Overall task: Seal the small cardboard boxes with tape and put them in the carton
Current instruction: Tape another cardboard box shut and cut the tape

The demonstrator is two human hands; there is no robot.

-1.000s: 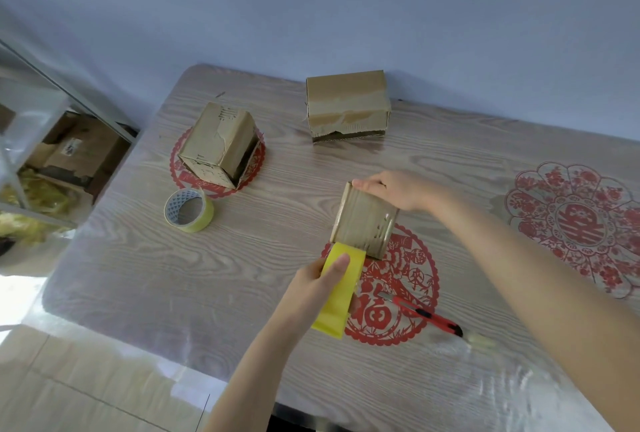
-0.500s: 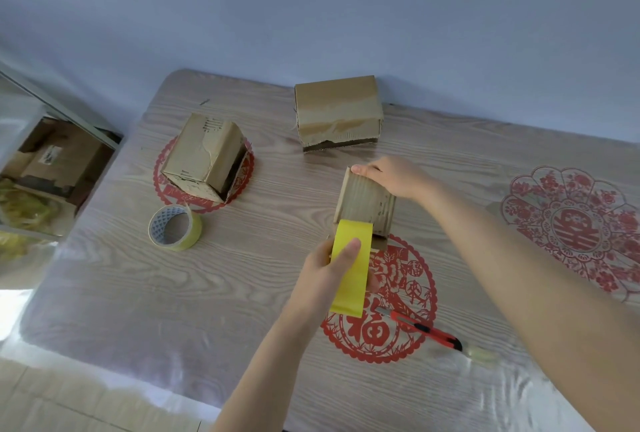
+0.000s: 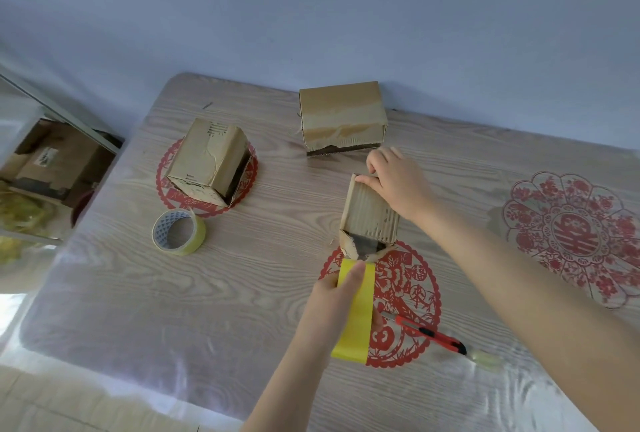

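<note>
Box and tape in curled hands

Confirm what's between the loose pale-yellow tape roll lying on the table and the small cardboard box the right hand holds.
Only bare wood-grain tabletop, seen in the head view: nothing sits between the loose pale-yellow tape roll and the small cardboard box.

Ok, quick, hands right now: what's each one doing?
Left hand: grips the yellow tape roll.
Right hand: holds the small cardboard box by its far end.
</note>
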